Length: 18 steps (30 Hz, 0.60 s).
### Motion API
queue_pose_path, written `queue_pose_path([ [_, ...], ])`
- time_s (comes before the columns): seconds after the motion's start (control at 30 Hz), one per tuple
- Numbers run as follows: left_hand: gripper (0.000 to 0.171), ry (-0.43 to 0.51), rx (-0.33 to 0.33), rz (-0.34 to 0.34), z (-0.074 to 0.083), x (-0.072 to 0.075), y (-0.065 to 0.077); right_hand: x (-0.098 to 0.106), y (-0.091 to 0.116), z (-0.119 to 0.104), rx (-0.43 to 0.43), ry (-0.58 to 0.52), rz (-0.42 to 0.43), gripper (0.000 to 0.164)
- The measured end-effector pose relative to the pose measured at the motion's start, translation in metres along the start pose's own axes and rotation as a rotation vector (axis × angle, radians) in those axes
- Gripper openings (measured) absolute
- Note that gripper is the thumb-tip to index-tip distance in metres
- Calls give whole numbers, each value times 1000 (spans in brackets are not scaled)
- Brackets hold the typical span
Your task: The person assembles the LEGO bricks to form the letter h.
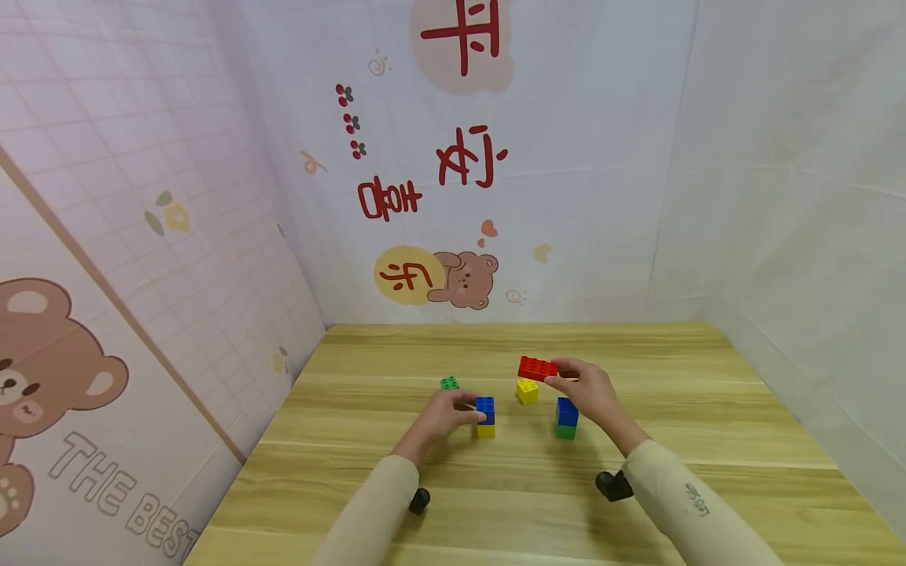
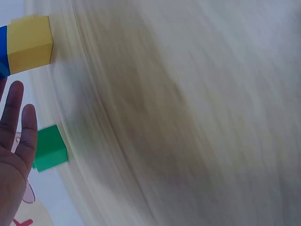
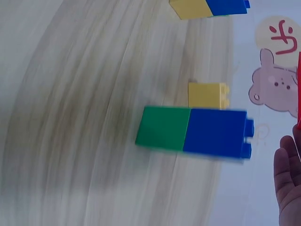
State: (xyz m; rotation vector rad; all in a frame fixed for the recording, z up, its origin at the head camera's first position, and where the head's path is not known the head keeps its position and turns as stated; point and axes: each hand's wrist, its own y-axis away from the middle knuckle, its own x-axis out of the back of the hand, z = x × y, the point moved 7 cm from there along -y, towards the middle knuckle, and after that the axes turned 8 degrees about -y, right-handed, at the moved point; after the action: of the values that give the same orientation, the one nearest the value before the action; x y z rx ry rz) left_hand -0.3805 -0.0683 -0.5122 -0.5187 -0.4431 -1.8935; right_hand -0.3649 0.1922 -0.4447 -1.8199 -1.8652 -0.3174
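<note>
the right hand (image 1: 587, 389) was grasping a red block (image 1: 538, 369) by its right end, between thumb and fingers; the block projected leftward from the fingertips and appeared raised above the wooden tabletop (image 1: 495, 503). in the head view it showed just above a single yellow block (image 1: 527, 391); whether the two touched could not be told. a right-hand stack, composed of an upper blue brick (image 1: 568, 410) on a green brick (image 1: 565, 432), stood upright just below the right hand in the same view. the left hand (image 1: 442, 417) was pinching a blue block (image 1: 484, 405) at its right, with the thumb across the block's near face; beneath this, joined to it, was a yellow base block (image 1: 486, 431). in the left wrist view, two fingers (image 2: 29, 123) of that hand extended loosely, and the blue block was cut off by the frame edge. a lone green block (image 1: 449, 383) lay beyond the left hand, near it and apart from the held stack. pale sleeves (image 1: 375, 511) covered both forearms, and a white printed backdrop (image 1: 580, 157) with red characters and a bear (image 1: 470, 279) rose behind the tabletop.
</note>
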Motion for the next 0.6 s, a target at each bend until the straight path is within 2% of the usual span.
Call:
queue_pose_path([
  [0.23,37,11,-3,-18,9,-22,-10,17,7,10,-24,-4,-7,46],
  [0.6,35,-5,-30,-18,28,-50,-23,25,14,22,-10,-5,-26,47],
])
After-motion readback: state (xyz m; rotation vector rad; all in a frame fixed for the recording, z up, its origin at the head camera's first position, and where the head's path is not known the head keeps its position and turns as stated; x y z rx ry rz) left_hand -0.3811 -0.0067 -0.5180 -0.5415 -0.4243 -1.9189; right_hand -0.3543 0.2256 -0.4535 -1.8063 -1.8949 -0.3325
